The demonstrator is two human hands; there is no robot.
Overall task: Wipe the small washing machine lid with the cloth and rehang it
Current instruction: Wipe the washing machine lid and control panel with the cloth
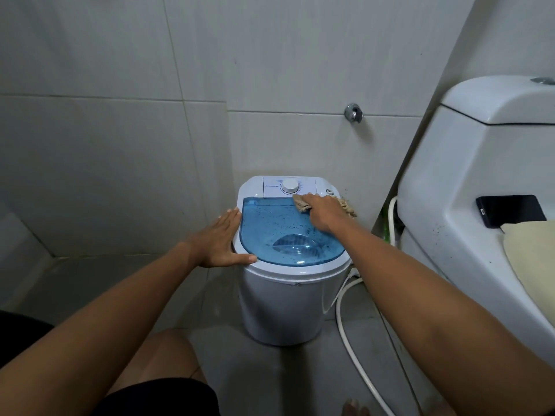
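Note:
A small white washing machine point(276, 307) stands on the floor against the tiled wall. Its see-through blue lid point(279, 232) is closed and speckled with dark spots. A white dial point(290, 185) sits on the panel behind the lid. My right hand point(324, 213) presses a beige cloth point(301, 203) onto the lid's far right corner; part of the cloth sticks out past the hand on the right. My left hand point(220, 240) lies flat with fingers spread against the machine's left rim, holding nothing.
A white toilet point(468, 187) stands close on the right, with a black phone point(510, 209) and a beige cloth point(531, 250) on it. A white hose point(345, 322) runs down the floor beside the machine. A chrome wall fitting point(353, 112) sits above.

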